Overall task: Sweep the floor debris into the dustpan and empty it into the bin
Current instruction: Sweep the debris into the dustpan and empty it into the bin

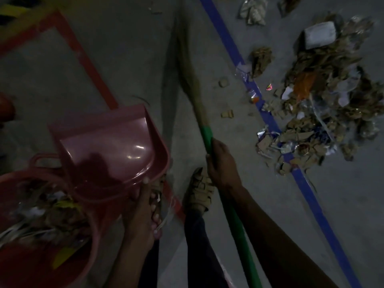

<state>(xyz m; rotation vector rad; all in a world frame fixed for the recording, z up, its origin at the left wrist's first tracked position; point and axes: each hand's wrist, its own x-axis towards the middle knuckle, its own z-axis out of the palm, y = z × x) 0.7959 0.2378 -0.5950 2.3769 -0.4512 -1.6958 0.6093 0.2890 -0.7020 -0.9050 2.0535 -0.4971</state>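
One head view, looking steeply down

The camera looks from the person's head down at the grey floor, near the blue floor line (268, 119), which runs diagonally on the right side.

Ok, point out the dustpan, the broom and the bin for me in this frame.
pink dustpan (108, 146), head view, on the shiny inner floor of the pan.
broom (207, 140), head view, on the green handle just above the right hand.
red bin (94, 227), head view, on its near rim.
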